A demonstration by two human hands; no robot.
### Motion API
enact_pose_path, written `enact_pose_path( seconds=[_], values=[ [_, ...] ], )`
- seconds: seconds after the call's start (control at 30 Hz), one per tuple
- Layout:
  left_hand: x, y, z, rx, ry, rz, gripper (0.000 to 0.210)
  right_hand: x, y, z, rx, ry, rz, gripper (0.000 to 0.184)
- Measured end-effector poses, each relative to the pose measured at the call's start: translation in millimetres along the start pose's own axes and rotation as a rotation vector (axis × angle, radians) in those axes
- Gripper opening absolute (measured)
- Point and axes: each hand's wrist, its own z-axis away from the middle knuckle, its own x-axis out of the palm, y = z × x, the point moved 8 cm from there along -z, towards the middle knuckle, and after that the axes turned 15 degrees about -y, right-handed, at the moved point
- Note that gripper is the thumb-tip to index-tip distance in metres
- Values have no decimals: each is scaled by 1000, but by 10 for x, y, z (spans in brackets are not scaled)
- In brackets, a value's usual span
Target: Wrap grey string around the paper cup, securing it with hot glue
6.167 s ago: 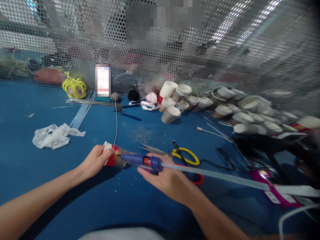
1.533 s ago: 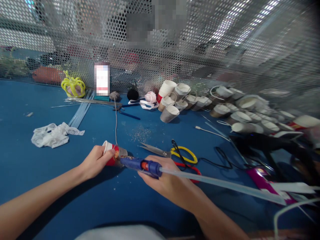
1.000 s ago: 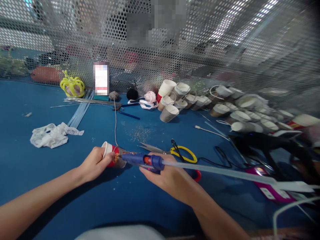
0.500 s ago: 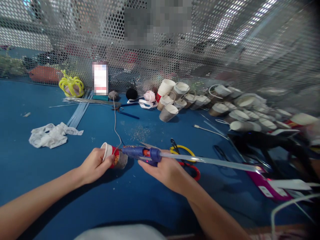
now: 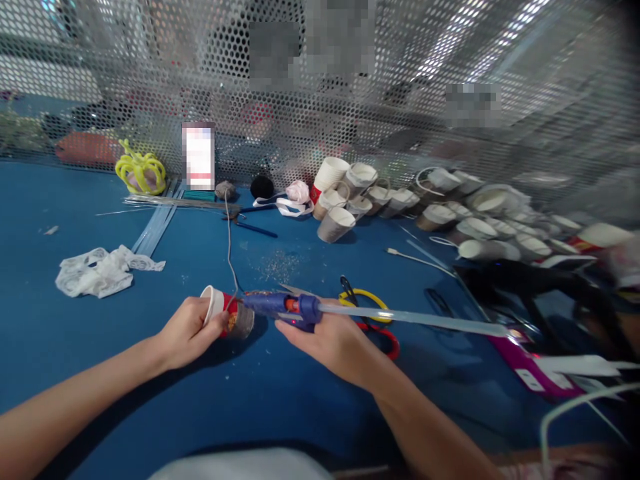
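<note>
The left hand [image 5: 193, 330] has its fingers wrapped around the cup [image 5: 233, 322] near its mouth, over the front middle of the counter [image 5: 300, 413]. The cup is tipped on its side, rim to the left and base to the right, probably so that its wall faces the nozzle; whether it touches the counter I cannot tell. Gripping by the rim leaves the grey-covered base end free.

The cord [image 5: 229, 247] runs slack from its ball [image 5: 226, 191] at the far edge to the cup, where the left thumb seems to pin it.

The right hand [image 5: 325, 343] grasps the glue gun [image 5: 273, 303], fingers curled around the handle, largely hidden. It points left, its tip close by the cord on the cup; contact is unclear. The long glue stick [image 5: 415, 319] trails out behind, toward the right edge.

The scissors [image 5: 376, 295] lie just beyond the right hand, apparently for easy reach. The phone [image 5: 199, 157] stands upright at the far edge, presumably to be seen.
</note>
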Motion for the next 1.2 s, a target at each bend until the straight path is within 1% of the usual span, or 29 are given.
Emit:
enact_pose_path(
  seconds=[0.17,0.33,0.4,0.5,0.6,0.77,0.83,1.0,1.1,1.2],
  values=[
    [5,8,-6,20,-12,8,29,0,104,50,121,20,-176,16],
    [-5,36,-2,33,-4,-18,29,26,155,20,169,9,-331,14],
    [-7,48,2,33,-7,-32,30,37,166,13,184,-3,-338,14],
    [-9,64,-3,32,-17,-37,30,45,141,32,156,-17,-291,15],
    [-15,103,-11,69,-12,-42,29,52,127,52,137,-25,-249,15],
    [-14,130,-5,120,2,-70,31,92,160,9,184,-68,-305,16],
    [-9,119,-2,122,-2,-75,31,86,181,10,212,-59,-331,16],
    [1,116,0,135,-14,-86,30,41,159,36,173,-21,-325,13],
    [-6,158,4,164,-6,-102,30,54,183,18,202,-33,-333,14],
    [-15,173,4,164,0,-101,31,62,182,-2,215,-54,-316,15]
  ],
)
